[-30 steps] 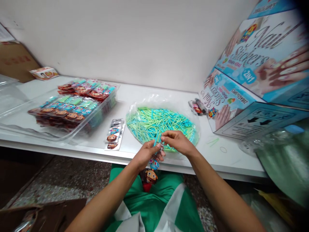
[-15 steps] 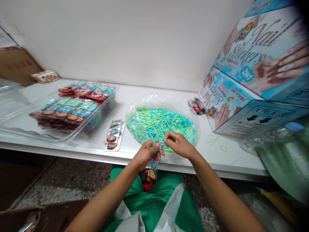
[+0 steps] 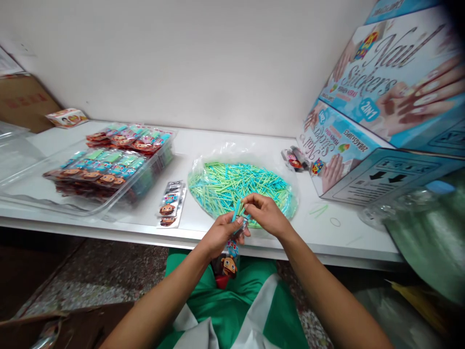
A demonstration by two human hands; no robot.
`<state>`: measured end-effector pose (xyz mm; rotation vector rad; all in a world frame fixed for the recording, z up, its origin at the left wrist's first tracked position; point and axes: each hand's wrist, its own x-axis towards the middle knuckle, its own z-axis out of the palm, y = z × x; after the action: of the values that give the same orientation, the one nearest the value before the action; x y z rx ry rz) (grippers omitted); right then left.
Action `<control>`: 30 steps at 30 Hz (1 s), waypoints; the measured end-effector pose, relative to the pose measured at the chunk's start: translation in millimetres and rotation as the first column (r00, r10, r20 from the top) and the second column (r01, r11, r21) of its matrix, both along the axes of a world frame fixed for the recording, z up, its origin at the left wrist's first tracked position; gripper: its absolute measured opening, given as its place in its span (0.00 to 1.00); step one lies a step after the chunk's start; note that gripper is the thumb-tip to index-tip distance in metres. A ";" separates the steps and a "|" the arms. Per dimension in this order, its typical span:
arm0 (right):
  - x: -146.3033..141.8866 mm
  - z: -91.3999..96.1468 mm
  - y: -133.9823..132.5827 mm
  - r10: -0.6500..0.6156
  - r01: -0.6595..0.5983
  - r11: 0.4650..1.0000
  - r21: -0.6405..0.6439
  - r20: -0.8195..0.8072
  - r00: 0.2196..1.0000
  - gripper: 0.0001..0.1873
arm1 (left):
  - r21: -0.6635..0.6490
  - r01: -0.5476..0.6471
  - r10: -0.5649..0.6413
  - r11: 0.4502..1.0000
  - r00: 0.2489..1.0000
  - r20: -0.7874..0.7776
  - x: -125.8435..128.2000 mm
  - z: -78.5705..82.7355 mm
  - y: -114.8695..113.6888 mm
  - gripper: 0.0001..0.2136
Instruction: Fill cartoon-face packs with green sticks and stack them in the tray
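Observation:
My left hand [image 3: 222,233] is closed around the top of a small printed packet [image 3: 228,265], which hangs down over the table's front edge and has a brown cartoon face on it. Blue and green sticks [image 3: 236,210] stand up out of the packet's top. With thumb and fingers together, my right hand [image 3: 268,214] pinches thin green sticks just at that spot. Right behind both hands lies a clear plastic bag [image 3: 232,151] spread under a heap of thin green and blue sticks [image 3: 247,182].
At left, a clear plastic tray [image 3: 109,206] holds stacks of filled packets [image 3: 101,167]. Flat packets [image 3: 170,203] lie between tray and bag. Nail Stickers boxes [image 3: 378,77] rise at right, beside small packets [image 3: 295,159] and a clear plastic jar [image 3: 392,208]. Loose sticks [image 3: 319,210] lie nearby.
My right hand has shifted slightly left, closer to the packet's top, and green sticks now show between the hands. The left hand keeps its hold on the packet.

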<state>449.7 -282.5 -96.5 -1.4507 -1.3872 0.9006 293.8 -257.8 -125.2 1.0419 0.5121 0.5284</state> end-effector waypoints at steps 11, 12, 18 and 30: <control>0.3 3.4 -6.1 0.026 -0.028 0.999 -0.032 -0.071 0.997 0.10 | -0.044 -0.032 0.032 0.999 0.999 0.013 0.6 -2.6 0.2 0.14; 1.0 3.5 -6.4 0.021 -0.027 0.998 -0.048 -0.116 0.993 0.12 | -0.040 -0.037 0.038 0.999 0.999 0.010 0.1 -1.8 0.8 0.14; 6.9 -2.1 -9.5 -0.021 -0.015 0.993 -0.115 -0.304 0.952 0.22 | 0.005 -0.065 0.065 0.998 0.998 -0.024 -3.3 0.9 2.6 0.15; -6.3 -3.6 -5.5 -0.001 0.002 1.000 0.014 -0.091 0.996 0.12 | 0.012 -0.037 0.037 0.999 0.999 -0.008 -0.8 -0.2 -1.2 0.15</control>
<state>443.4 -287.9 -100.0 -1.3834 -1.3230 0.9430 293.0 -259.1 -125.4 1.0483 0.5370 0.5602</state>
